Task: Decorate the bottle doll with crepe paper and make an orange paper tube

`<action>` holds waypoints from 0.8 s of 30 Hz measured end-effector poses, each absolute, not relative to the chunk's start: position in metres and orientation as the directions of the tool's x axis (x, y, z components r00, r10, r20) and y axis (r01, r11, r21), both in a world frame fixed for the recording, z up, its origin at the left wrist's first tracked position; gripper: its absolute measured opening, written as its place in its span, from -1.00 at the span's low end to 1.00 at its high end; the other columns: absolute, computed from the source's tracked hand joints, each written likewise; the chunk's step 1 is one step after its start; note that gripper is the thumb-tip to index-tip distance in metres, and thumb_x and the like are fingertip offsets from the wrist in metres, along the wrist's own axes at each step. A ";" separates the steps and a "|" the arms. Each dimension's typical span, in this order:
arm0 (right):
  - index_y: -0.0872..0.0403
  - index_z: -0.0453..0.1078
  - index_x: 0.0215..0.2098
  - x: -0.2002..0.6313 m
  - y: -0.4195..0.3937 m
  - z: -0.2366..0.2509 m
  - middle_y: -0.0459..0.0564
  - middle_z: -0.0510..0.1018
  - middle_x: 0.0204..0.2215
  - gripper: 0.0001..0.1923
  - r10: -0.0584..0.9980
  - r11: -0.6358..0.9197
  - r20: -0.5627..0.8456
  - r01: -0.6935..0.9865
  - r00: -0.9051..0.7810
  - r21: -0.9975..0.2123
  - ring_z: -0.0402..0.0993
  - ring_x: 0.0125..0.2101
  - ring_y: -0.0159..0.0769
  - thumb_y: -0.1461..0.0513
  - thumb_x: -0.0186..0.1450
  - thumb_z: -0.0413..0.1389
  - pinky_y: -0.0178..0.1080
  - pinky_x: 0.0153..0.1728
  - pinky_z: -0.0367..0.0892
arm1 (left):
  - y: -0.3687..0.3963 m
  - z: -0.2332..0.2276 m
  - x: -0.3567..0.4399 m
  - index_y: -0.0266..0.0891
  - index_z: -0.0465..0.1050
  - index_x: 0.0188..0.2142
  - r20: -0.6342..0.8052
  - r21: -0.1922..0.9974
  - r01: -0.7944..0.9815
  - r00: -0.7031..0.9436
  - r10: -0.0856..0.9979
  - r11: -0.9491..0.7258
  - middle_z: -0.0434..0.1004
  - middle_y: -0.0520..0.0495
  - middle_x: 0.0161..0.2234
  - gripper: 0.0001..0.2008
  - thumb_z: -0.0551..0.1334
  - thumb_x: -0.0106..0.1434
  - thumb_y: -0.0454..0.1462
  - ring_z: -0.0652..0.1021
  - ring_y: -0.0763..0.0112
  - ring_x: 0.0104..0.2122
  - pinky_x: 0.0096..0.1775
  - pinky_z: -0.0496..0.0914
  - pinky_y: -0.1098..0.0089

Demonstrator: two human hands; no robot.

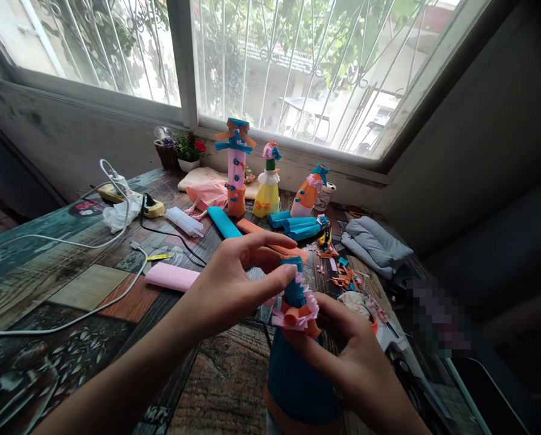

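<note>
So the blue bottle-shaped piece (300,374) stands upright close to the near edge of the surface (225,374), right between both hands. The left hand (229,281) comes in at the top, thumb and fingers narrowed around the slim blue neck (293,290). The right hand (356,344) is curled around it lower down, thumb in front just under the collar, other fingers partly hidden behind.

Texture-wise, it looks like crinkly crepe paper: smooth-ish flared blue body, orange band near the bottom, frilly pink trim (310,302) with jagged edges, plus a little rolled orange bit (291,316) at the front. The surface has a patchwork wood-grain print. Beyond the hands there's a flattened pink paper roll (173,277), finely ridged, and curly orange scraps (346,278).
</note>
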State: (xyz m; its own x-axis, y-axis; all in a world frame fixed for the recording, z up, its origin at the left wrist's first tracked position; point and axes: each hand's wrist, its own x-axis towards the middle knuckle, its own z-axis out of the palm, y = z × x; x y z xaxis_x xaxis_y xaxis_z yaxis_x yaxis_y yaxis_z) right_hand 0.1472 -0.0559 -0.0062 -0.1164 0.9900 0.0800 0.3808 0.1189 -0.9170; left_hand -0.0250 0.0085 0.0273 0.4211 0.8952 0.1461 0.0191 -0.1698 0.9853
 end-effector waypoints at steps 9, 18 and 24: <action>0.04 0.49 -0.20 0.147 -0.054 -0.008 -0.03 0.60 -0.28 -0.76 0.990 0.092 0.047 0.352 -0.133 -0.932 0.49 -0.27 -0.18 0.14 0.19 0.18 -0.23 -0.26 0.38 | 0.010 0.027 -0.024 -0.20 0.45 -0.07 0.191 0.970 0.066 0.391 0.900 -0.234 0.65 -0.05 -0.33 -0.66 0.32 0.15 -0.22 0.63 0.25 -0.30 -0.37 0.50 0.43; 0.06 0.54 -0.20 0.179 -0.020 -0.015 0.00 0.62 -0.30 -0.65 1.000 0.010 0.011 0.158 0.009 -0.987 0.48 -0.23 -0.13 0.04 0.11 0.24 -0.23 -0.26 0.36 | 0.013 0.023 -0.024 -0.19 0.35 0.02 0.349 0.906 0.153 0.256 0.901 -0.394 0.57 -0.13 -0.09 -0.60 0.26 0.21 -0.14 0.54 0.21 -0.07 -0.07 0.42 0.30; 0.12 0.55 -0.22 0.201 0.031 -0.061 0.07 0.63 -0.21 -0.62 0.996 -0.074 -0.067 0.120 0.060 -0.990 0.50 -0.19 -0.10 0.06 0.08 0.24 -0.19 -0.20 0.36 | 0.015 0.021 -0.025 -0.17 0.32 0.04 0.369 0.844 0.293 0.289 0.883 -0.448 0.59 -0.12 -0.14 -0.61 0.18 0.26 -0.10 0.55 0.17 -0.11 -0.05 0.38 0.24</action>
